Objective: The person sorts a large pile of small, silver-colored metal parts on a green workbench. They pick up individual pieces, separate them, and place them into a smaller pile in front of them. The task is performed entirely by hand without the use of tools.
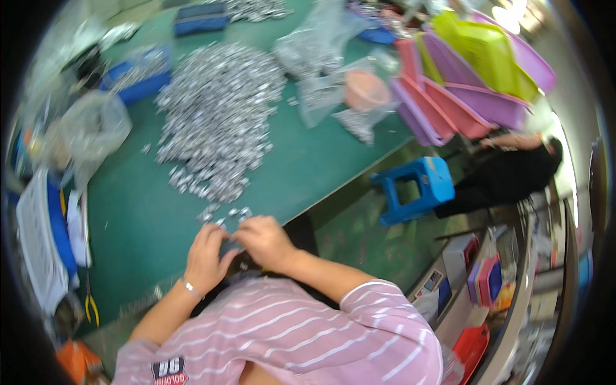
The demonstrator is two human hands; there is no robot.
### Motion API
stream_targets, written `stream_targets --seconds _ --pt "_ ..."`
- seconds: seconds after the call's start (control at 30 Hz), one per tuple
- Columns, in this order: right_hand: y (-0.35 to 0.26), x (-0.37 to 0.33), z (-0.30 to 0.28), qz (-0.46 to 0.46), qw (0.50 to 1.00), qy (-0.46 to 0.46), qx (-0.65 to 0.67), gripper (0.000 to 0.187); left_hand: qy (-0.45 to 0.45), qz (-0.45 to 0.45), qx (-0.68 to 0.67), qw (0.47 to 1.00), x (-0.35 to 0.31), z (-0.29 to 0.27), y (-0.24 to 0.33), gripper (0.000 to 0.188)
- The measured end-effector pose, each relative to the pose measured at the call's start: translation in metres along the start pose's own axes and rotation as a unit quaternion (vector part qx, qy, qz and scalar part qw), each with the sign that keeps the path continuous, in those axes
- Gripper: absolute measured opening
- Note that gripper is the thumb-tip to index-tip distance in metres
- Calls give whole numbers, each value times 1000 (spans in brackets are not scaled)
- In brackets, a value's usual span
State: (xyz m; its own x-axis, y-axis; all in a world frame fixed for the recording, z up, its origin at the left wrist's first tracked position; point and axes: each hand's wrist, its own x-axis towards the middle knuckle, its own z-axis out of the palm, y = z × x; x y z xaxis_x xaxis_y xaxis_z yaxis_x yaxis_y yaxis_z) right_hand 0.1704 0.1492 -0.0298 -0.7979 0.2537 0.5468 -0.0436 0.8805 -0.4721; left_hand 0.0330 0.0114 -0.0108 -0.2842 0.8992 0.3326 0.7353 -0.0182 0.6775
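A few small silvery pieces [240, 212] lie at the near edge of the green table [138, 221], just beyond the fingertips of the left hand [206, 258] and right hand [264, 241], which meet close together with fingers bent, though from here I can't tell whether either pinches a piece. Past them spreads a big heap of silvery pieces [218, 106], with a blue bin [142, 93] to its left and, off to the right beyond the table, a blue stool [431, 181].

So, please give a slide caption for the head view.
Left hand and right hand near heaped silvery pieces on a green table.
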Motion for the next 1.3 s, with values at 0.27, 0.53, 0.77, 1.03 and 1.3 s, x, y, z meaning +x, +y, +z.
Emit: stream_targets --seconds 0.27,0.53,0.77,1.03,1.3 --pt "0 -9 3 9 999 42 30 14 -24 5 -36 999 3 5 -8 21" --pt "-11 -19 -2 -50 991 25 119 10 -84 100 -35 991 -13 -1 -2 14" --pt "-9 -14 -3 3 999 7 39 16 -34 38 15 999 -7 -4 -9 27" --pt "25 14 47 54 997 17 47 33 8 49 84 995 18 14 -37 26" --pt "24 7 37 53 997 21 42 25 36 31 94 994 16 11 -27 17"
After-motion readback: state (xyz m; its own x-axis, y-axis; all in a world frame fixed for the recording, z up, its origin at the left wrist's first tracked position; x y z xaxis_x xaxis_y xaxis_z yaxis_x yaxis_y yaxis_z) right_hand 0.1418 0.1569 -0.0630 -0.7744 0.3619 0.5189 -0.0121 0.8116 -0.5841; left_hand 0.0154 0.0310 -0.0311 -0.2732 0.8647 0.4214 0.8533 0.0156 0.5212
